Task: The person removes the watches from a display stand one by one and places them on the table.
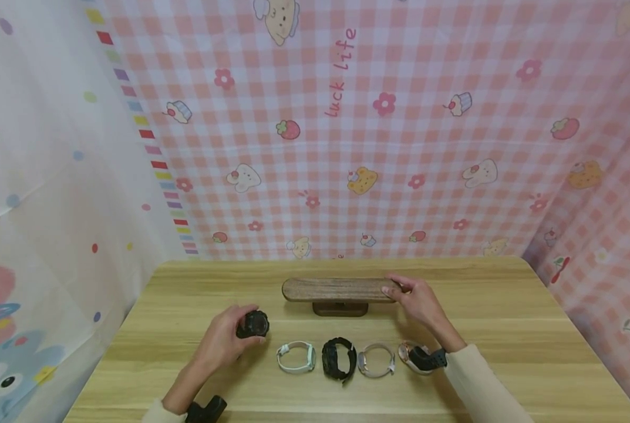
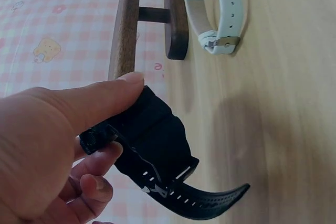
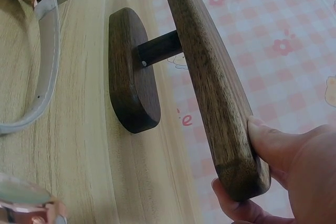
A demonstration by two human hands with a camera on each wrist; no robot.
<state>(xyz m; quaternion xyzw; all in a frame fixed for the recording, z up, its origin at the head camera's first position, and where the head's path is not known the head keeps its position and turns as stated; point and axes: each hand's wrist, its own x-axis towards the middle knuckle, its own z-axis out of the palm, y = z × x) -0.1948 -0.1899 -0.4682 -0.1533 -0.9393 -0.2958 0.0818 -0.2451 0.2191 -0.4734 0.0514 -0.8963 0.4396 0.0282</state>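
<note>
A black wristwatch with a perforated, buckled strap is pinched between thumb and fingers of my left hand, held above the table's left side. My right hand grips the right end of a dark wooden display stand. That stand is a long rounded bar on a short post over an oval base. Between the hands and nearer me lie a white watch, another black watch and a pale-strapped watch. A rose-gold watch lies near my right wrist, partly covered by the wrist device.
Everything stands on a light wood-grain table. A pink checked cloth hangs along its back edge, and a pale dotted cloth hangs to the left. Black wrist devices sit on both forearms.
</note>
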